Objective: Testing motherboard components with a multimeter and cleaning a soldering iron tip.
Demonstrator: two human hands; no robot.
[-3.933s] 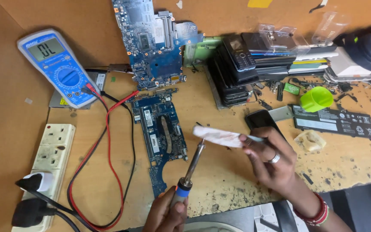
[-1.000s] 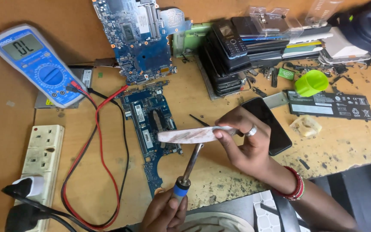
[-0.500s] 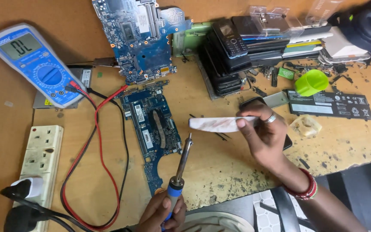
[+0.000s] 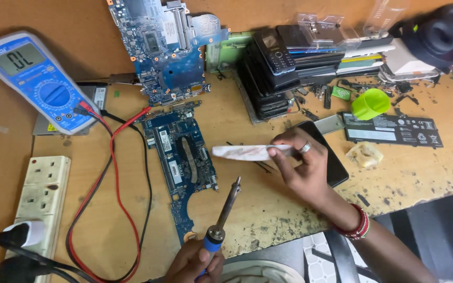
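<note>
Both hands pinching: L (image 4: 192,262) soldering iron (image 4: 225,212), R (image 4: 302,167) white tissue (image 4: 245,152) (above circuit board (image 4: 182,157)).

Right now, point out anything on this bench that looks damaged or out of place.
The wooden bench is pitted with dark burn marks along its near edge. Small black scraps lie scattered around the green cup. The left hand holds a soldering iron, tip raised; the right hand pinches a stained white wipe.
</note>
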